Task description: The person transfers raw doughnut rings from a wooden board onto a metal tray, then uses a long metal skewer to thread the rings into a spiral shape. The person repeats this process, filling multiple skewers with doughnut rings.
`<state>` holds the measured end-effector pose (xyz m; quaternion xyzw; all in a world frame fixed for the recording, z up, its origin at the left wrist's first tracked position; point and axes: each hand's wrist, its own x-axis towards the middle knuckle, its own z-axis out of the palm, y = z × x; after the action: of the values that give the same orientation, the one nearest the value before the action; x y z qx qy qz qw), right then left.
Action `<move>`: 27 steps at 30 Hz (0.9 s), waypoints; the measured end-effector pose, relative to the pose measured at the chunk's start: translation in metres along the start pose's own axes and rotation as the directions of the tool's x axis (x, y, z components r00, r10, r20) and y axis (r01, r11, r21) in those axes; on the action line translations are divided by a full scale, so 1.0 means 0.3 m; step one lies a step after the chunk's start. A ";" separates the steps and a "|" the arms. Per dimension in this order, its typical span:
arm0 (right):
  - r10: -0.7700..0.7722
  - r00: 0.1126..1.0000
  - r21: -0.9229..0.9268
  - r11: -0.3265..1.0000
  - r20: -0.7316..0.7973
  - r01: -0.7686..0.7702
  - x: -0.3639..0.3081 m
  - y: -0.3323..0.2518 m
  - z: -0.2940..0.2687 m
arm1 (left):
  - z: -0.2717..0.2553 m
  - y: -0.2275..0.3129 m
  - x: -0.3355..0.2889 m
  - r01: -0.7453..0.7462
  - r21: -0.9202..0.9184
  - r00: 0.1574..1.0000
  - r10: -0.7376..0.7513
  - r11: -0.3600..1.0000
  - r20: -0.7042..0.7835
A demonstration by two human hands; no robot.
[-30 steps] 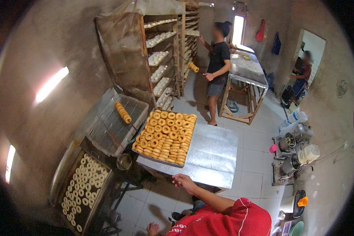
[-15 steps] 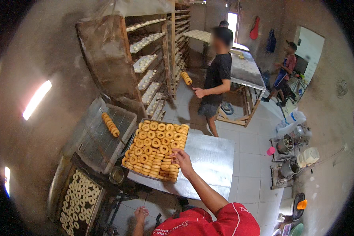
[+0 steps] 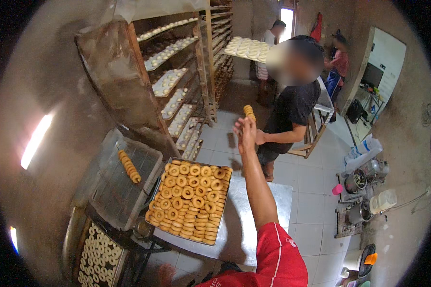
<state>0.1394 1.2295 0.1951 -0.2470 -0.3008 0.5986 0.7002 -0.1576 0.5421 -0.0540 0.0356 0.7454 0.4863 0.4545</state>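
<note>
My right arm stretches forward past the metal table, and my right hand (image 3: 245, 135) is raised with its fingers extended. Just beyond it shows a stack of fried doughnuts (image 3: 249, 112) on a rod held by a co-worker in a dark shirt (image 3: 294, 103). My fingers overlap the stack in view; whether they touch it I cannot tell. My left hand (image 3: 166, 274) hangs low near the bottom edge, blurred, its fingers unclear. Between my hands and the racks lies a square tray (image 3: 148, 221) packed with golden ring doughnuts (image 3: 187, 193).
Left of the tray, another rod of doughnuts (image 3: 129, 166) rests across a wire-racked basin (image 3: 111, 203). Pale rings float in a fryer (image 3: 100, 256) below it. A tall rack (image 3: 143, 71) holds trays of dough. Two more people stand farther back, near a tray of pale rings (image 3: 246, 49).
My right hand has moved from above the doughnut tray forward to the co-worker's rod. The co-worker has turned and come nearer, bringing the rod toward me. The view has shifted.
</note>
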 end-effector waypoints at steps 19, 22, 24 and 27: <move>-0.001 0.945 0.440 0.885 0.327 -0.152 0.416 -0.274 -0.028 | 0.210 0.382 -0.143 -0.261 0.205 0.963 0.238 0.943 0.127; -0.011 0.938 0.394 0.909 0.347 -0.135 0.234 -0.233 -0.030 | 0.324 0.501 -0.155 -0.421 0.128 0.884 0.375 0.898 0.279; 0.105 0.939 0.400 0.885 0.327 -0.238 0.033 -0.182 -0.059 | 0.359 0.530 -0.106 -0.400 -0.004 0.844 0.371 0.916 0.387; 0.125 0.903 0.283 0.924 0.412 -0.257 -0.351 -0.160 -0.005 | 0.494 0.757 -0.239 -0.381 -0.245 0.828 0.447 0.892 0.338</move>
<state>0.1629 1.1177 0.2146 -0.0321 -0.3019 0.7439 0.5954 -0.0984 0.7285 0.1474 0.2532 0.5721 0.6174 0.4768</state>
